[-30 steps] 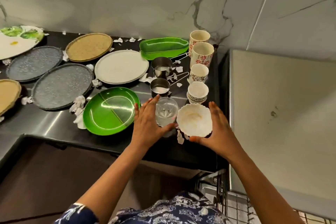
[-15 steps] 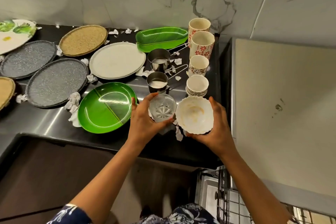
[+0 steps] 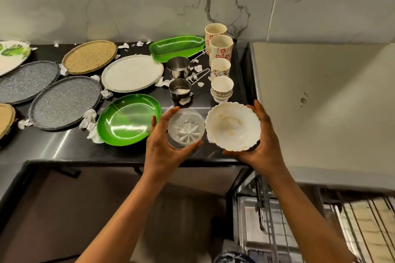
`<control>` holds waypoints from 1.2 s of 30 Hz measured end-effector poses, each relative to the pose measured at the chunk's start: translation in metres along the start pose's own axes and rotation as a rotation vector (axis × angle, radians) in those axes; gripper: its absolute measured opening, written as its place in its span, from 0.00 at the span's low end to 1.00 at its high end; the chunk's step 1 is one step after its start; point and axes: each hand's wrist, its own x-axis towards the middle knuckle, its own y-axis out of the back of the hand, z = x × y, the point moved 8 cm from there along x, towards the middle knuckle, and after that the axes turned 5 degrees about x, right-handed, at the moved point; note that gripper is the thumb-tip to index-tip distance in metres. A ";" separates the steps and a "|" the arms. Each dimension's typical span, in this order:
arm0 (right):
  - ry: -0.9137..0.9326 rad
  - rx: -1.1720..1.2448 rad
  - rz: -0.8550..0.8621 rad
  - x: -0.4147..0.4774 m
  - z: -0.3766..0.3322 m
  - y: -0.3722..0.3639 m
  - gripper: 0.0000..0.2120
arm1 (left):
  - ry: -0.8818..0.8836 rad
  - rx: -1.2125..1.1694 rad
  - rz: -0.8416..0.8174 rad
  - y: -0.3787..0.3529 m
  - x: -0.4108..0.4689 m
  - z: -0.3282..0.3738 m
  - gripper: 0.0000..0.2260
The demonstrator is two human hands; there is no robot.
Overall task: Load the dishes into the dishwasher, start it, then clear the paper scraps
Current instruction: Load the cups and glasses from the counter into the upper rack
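Clear glass: I see the tumbler (image 3: 185, 127) held over the front of the counter (image 3: 53, 151), its mouth turned towards my camera so the star-cut base shows through.
Left hand: my feed shows the left hand (image 3: 162, 151) wrapped round the tumbler, thumb on its left side and fingers curled beneath.
White bowl: a scalloped bowl (image 3: 233, 126) with yellowish smears inside sits just right of the tumbler, tipped towards me; I cannot tell whether the two touch.
Right hand: the right hand (image 3: 263, 151) cradles the bowl from below and from the right, fingers curled up onto its far rim.
Close by: a green plate (image 3: 128, 119) lies just left of the left hand, and two steel measuring cups (image 3: 180, 92) stand behind the tumbler.
Right edge: four patterned cups (image 3: 221, 49) stand in a row behind the bowl.
Further back: a green tray (image 3: 177, 47), a white plate (image 3: 132, 72), two grey speckled plates (image 3: 66, 102), woven plates (image 3: 89, 56) and a leaf-print plate (image 3: 10, 55) at the far left.
Paper scraps: crumpled white scraps (image 3: 88, 117) lie between the plates.
Dishwasher: a wire rack (image 3: 363, 220) shows at lower right, below counter level.
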 end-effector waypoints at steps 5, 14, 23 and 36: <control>-0.047 0.185 0.096 -0.077 -0.023 0.004 0.51 | -0.050 -0.100 -0.052 0.019 -0.052 0.021 0.37; -0.257 0.512 0.293 -0.204 -0.032 0.037 0.46 | -0.096 -0.166 -0.267 0.003 -0.146 0.067 0.37; -0.454 0.597 0.520 -0.304 0.021 0.122 0.43 | -0.124 -0.219 -0.586 -0.081 -0.240 0.085 0.37; -0.633 0.613 0.459 -0.377 0.123 0.248 0.42 | -0.032 0.324 -0.995 -0.267 -0.376 0.112 0.38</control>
